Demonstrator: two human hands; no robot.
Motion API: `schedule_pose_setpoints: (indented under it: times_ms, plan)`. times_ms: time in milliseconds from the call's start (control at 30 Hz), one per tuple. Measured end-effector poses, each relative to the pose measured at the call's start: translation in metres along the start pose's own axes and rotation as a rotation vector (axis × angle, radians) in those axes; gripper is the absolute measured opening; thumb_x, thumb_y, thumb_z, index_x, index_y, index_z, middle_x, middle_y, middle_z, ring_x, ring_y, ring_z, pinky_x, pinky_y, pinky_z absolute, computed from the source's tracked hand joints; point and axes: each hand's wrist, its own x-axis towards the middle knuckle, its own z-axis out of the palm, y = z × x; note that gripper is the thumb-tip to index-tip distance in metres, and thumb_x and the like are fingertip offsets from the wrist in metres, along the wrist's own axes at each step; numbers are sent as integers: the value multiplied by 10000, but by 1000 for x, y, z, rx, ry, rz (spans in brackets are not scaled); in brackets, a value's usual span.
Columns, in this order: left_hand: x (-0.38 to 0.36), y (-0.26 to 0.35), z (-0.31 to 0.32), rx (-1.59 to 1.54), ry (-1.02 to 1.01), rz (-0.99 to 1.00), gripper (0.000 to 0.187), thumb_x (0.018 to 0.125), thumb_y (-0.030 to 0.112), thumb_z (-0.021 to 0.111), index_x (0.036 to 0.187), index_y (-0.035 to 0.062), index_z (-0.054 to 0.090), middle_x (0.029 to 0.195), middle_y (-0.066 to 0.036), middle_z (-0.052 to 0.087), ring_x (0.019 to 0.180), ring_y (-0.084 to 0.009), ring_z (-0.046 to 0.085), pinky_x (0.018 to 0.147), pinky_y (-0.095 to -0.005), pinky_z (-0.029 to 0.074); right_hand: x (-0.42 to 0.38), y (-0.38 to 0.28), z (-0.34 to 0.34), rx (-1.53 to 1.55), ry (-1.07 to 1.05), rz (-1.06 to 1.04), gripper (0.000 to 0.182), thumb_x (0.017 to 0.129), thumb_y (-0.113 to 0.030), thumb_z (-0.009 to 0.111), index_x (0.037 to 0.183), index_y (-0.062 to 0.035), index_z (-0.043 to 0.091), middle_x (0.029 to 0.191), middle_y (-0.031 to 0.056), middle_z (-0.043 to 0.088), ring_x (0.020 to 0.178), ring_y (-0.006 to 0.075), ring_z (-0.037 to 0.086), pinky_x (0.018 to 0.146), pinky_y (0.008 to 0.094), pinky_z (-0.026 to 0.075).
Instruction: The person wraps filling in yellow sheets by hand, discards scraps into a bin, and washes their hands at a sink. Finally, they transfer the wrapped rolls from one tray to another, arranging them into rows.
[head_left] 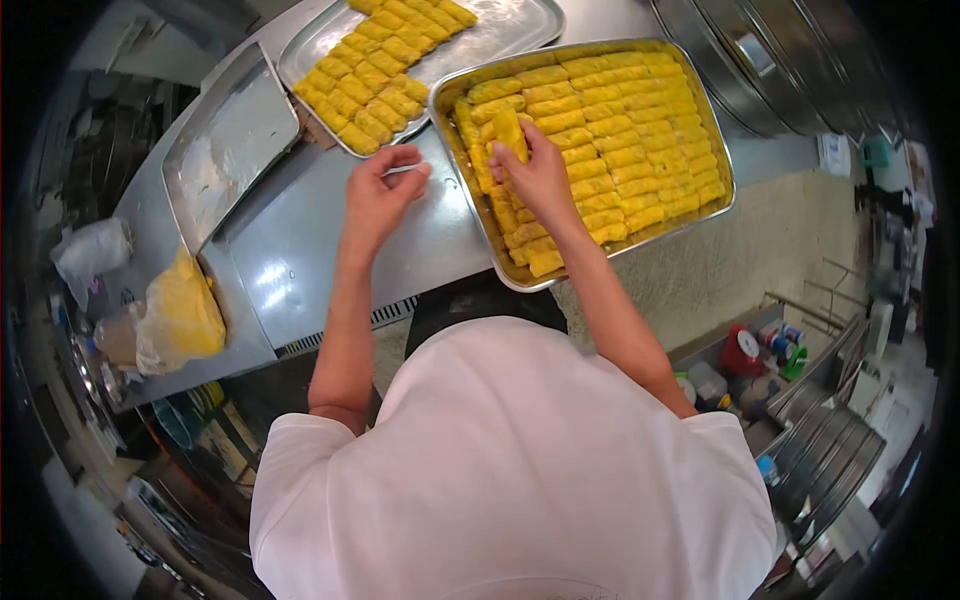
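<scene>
My right hand (542, 178) grips a yellow roll (509, 130), a wrapped food piece, over the left part of a deep metal tray (727, 165). Rows of similar yellow rolls (640, 130) fill most of that tray, packed side by side. To its left, my left hand (384, 195) is raised above the steel table with fingers bent and thumb apart. Nothing shows in it. Beyond it, a shallower metal tray (505, 30) carries more, shorter-looking yellow rolls (375, 80) in lines.
A metal tray with whitish residue (205, 165) lies on the steel table (290, 225) at the left. Near it sit a yellow plastic bag (185, 312) and a clear bag (92, 255). Large round metal pans (770, 60) stand at the back right. Shelves with containers are at lower right.
</scene>
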Motion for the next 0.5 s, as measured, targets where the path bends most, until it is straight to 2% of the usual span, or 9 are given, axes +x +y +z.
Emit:
schedule_pose_setpoints:
  times_ms: [33, 67, 133, 167, 267, 333, 367, 433, 500]
  plan:
    - [-3, 2, -9, -3, 36, -12, 303, 843, 137, 660, 1096, -16, 598, 1050, -86, 610, 905, -131, 616, 723, -283, 556, 16, 6, 10, -242, 137, -224, 371, 849, -154, 599, 1170, 22, 544, 872, 111, 667, 765, 188, 659, 687, 299, 526]
    - [-4, -1, -17, -9, 52, -11, 303, 843, 137, 660, 1096, -16, 598, 1050, -86, 610, 905, -131, 616, 723, -283, 556, 29, 12, 16, -244, 122, -232, 371, 849, -154, 599, 1170, 22, 544, 872, 111, 667, 765, 188, 659, 687, 299, 526]
    - [-6, -7, -29, -4, 86, -14, 307, 844, 144, 660, 1102, -11, 598, 1041, -81, 613, 898, -139, 621, 727, -281, 556, 43, 3, 28, -543, 157, -341, 481, 787, -183, 652, 1207, 18, 530, 935, 171, 665, 796, 261, 661, 727, 349, 519]
    - [-7, -9, -32, -7, 97, -12, 307, 844, 144, 660, 1102, -11, 598, 1041, -81, 613, 898, -139, 621, 727, -281, 556, 51, 11, 31, -534, 157, -362, 508, 744, -191, 673, 1191, 15, 550, 955, 210, 650, 837, 304, 653, 769, 374, 510]
    - [-2, -19, -42, 42, 144, 24, 302, 845, 144, 658, 1096, -15, 605, 1017, -78, 618, 904, -142, 626, 711, -284, 554, 53, 16, 25, -534, 96, -294, 463, 753, -192, 667, 1161, 11, 580, 957, 196, 655, 854, 292, 651, 770, 364, 512]
    - [14, -27, -50, 318, 254, 176, 300, 789, 140, 677, 1041, -16, 632, 1041, -121, 647, 805, -187, 662, 702, -314, 540, 46, 15, 20, -567, 96, -293, 420, 761, -184, 663, 1135, -2, 603, 980, 182, 656, 865, 278, 653, 773, 357, 513]
    - [27, -26, -51, 315, 260, 177, 300, 789, 140, 677, 1041, -16, 632, 1041, -121, 647, 805, -187, 662, 702, -314, 540, 45, 16, 17, -513, 88, -304, 394, 754, -164, 663, 1108, 1, 609, 980, 191, 645, 852, 299, 637, 779, 373, 501]
    - [61, -17, -51, 572, 257, 383, 294, 749, 121, 672, 1019, 6, 649, 1034, -117, 652, 887, -247, 645, 787, -359, 501, 44, 17, 14, -463, 83, -321, 369, 747, -143, 663, 1081, 5, 615, 980, 200, 635, 840, 321, 622, 785, 390, 489]
    - [107, -16, -52, 873, 91, 646, 397, 707, 109, 690, 1092, 41, 625, 1107, -112, 623, 1012, -278, 583, 874, -359, 457, 41, 16, 12, -439, 62, -360, 341, 751, -113, 666, 1066, 11, 621, 994, 195, 634, 842, 298, 631, 742, 377, 512]
